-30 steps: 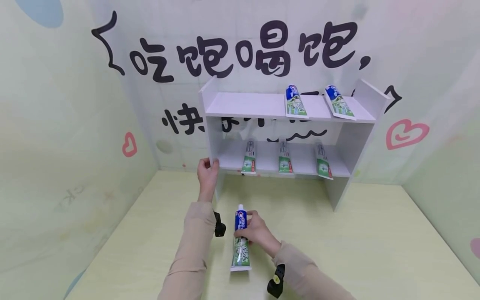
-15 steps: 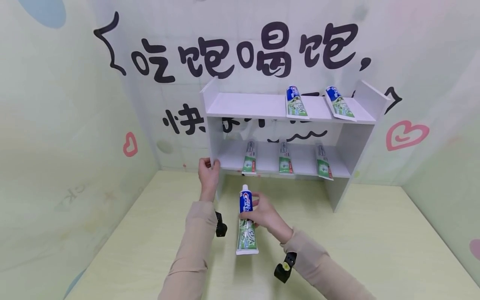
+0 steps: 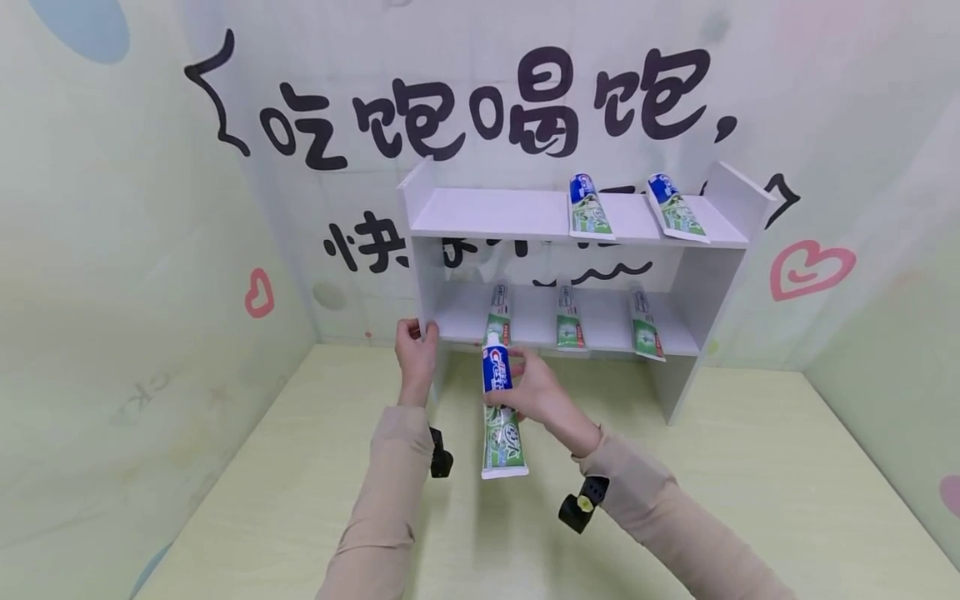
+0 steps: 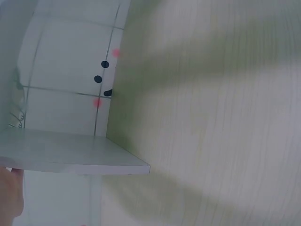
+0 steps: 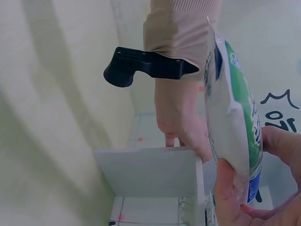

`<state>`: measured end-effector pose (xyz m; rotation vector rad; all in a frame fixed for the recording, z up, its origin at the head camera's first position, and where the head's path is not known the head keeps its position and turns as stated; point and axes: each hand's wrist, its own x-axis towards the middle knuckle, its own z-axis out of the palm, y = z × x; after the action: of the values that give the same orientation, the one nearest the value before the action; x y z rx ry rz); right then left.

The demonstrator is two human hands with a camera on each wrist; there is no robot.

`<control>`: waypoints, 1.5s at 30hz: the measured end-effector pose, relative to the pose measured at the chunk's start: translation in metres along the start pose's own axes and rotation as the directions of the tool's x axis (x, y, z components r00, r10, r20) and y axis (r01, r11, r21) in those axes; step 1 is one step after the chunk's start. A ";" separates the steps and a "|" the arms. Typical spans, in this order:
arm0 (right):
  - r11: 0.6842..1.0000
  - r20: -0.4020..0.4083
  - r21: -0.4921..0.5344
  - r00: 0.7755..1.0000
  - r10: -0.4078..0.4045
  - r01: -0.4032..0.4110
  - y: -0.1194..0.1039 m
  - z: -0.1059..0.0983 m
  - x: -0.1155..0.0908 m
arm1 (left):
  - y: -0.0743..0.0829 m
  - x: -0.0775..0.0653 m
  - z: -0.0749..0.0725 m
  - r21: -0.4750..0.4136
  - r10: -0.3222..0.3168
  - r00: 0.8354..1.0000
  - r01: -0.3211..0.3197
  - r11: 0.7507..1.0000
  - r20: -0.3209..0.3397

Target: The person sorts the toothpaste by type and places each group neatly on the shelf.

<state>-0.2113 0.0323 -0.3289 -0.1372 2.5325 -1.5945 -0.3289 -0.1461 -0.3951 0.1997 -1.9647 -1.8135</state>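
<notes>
My left hand [image 3: 415, 358] grips the left side panel of a white two-tier shelf [image 3: 495, 208], thumb at its front edge. In the left wrist view only part of that hand [image 4: 10, 195] shows beside the panel [image 4: 70, 150]. Between the thumb and fingers of my right hand [image 3: 547, 400] is a blue, green and white toothpaste tube [image 3: 506, 442], cap upward, held off the table before the shelf. Its cap overlaps the leftmost tube on the lower tier in the head view. From the right wrist, the held tube [image 5: 235, 113] appears edge-on.
Two matching tubes, one in the middle [image 3: 590, 212] and one at the right [image 3: 677, 210], lie on the top tier. Three green-and-grey tubes, the centre one [image 3: 570, 325] among them, lie spaced along the lower tier. Printed walls enclose the pale table [image 3: 255, 492].
My right hand has carried the toothpaste tube upward and slightly right, from low over the table toward the lower tier. The left hand stays on the side panel.
</notes>
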 end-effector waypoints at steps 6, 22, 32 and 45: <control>0.999 0.009 -0.030 1.000 -0.023 0.023 -0.023 -0.010 0.001 | -0.003 0.002 -0.002 -0.008 0.005 1.000 -0.005 1.000 -0.009; 0.994 -0.033 -0.096 0.998 -0.046 0.043 -0.078 -0.044 0.007 | -0.007 0.005 -0.001 -0.023 0.001 1.000 0.000 1.000 0.013; 0.995 -0.050 -0.083 0.996 -0.067 0.063 -0.103 -0.056 0.008 | -0.005 0.003 -0.001 -0.038 0.006 1.000 -0.005 0.999 0.007; 0.992 -0.153 -0.113 0.986 -0.071 0.053 -0.138 -0.077 0.032 | -0.007 0.002 -0.001 -0.041 0.011 1.000 -0.011 0.999 0.005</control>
<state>-0.2564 0.0361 -0.1743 -0.1072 2.7623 -1.5465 -0.3314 -0.1488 -0.4019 0.1706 -1.9261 -1.8474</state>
